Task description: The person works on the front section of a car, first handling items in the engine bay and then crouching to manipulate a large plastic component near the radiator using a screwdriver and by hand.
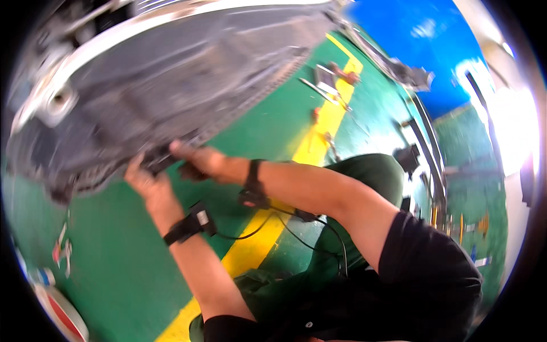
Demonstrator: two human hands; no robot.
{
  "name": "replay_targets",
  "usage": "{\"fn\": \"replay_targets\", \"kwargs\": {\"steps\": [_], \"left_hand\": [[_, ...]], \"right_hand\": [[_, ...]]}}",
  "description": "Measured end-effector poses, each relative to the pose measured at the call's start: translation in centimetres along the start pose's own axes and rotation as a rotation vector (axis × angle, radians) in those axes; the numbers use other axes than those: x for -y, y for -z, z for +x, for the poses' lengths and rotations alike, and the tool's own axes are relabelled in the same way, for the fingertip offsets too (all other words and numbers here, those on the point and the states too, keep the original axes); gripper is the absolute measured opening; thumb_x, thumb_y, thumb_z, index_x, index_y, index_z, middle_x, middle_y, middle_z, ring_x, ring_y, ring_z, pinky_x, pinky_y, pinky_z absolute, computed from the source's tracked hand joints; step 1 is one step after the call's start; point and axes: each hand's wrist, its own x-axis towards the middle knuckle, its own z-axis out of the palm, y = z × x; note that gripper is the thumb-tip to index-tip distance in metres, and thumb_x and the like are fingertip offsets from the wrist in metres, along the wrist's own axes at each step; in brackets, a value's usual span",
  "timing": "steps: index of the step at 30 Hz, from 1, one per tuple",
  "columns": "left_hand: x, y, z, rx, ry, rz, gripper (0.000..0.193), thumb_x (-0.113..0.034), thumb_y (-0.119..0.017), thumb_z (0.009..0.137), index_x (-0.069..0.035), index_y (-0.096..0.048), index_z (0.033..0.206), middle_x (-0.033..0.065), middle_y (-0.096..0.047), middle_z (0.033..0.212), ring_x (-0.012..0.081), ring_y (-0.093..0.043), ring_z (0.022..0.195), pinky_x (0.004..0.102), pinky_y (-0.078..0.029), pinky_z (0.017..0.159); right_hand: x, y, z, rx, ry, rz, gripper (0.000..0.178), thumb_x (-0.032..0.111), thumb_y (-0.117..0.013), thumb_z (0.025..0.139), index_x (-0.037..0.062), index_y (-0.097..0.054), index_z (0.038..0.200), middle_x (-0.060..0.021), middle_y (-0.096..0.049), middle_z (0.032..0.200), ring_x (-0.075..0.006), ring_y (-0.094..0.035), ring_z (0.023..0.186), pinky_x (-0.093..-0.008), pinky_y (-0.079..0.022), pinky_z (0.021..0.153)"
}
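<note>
A large dark grey moulded panel (188,68), which looks like a vehicle part, spans the upper left, its lower edge ragged and blurred. At that edge, my left hand (149,185) pinches the rim from below, fingertips pointing up. Just to its right, my right hand (204,161) is closed at the same rim, forefinger stretched along it and the other fingers curled beneath. Motion blur softens both hands, and a short dark piece of the edge lies between them. Black straps with small boxes, a left wrist strap (185,226) and a right wrist strap (253,185), carry cables.
Hand tools (322,91) lie across a yellow stripe (313,142) on the green floor (125,256). A blue panel (416,45) stands at upper right. Pliers-like tools (61,251) and a white-and-red object (62,313) sit at lower left. My bent knee (373,174) is close to my right forearm.
</note>
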Motion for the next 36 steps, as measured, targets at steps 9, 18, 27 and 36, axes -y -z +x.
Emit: {"fn": "replay_targets", "kwargs": {"steps": [9,18,27,36], "left_hand": [[-0.2,-0.8,-0.2,0.046,0.076,0.102,0.06,-0.012,-0.057,0.077,0.003,-0.043,0.133,0.0238,-0.05,0.129,0.0447,-0.049,0.118,0.071,-0.035,0.097],[0.2,-2.1,0.1,-0.155,0.032,0.062,0.049,-0.007,-0.055,0.082,0.007,-0.049,0.129,0.0211,-0.051,0.134,0.039,-0.047,0.124,0.0581,-0.036,0.105],[0.8,-4.7,-1.5,-0.405,-0.151,0.322,0.05,-0.015,-0.057,0.084,0.006,-0.051,0.129,0.0204,-0.051,0.136,0.0377,-0.047,0.126,0.0537,-0.035,0.107],[2.4,-4.4,-0.7,-0.623,-0.32,0.544,0.054,-0.028,-0.048,0.089,0.004,-0.049,0.133,0.0165,-0.049,0.139,0.0338,-0.045,0.129,0.0483,-0.034,0.11]], "right_hand": [[-0.4,11.0,-2.1,0.429,-0.062,-0.561,0.047,0.046,-0.066,0.087,-0.0005,-0.067,0.094,-0.0076,-0.069,0.085,-0.0163,-0.067,0.072,-0.0294,-0.054,0.063],[-1.6,48.9,-5.9,-0.691,0.021,0.024,0.018,0.023,-0.063,0.089,0.0055,-0.067,0.091,-0.0031,-0.071,0.086,-0.0128,-0.068,0.073,-0.0263,-0.056,0.062],[-7.7,63.2,2.6,-1.306,0.069,-0.475,0.026,0.024,-0.055,0.08,0.0013,-0.068,0.078,-0.0239,-0.066,0.076,-0.0335,-0.067,0.074,-0.041,-0.053,0.069],[-2.6,68.5,8.7,-1.296,-0.159,-0.859,0.063,0.04,-0.062,0.082,-0.0025,-0.044,0.124,-0.0222,-0.05,0.129,-0.0371,-0.048,0.123,-0.0465,-0.042,0.101]]}}
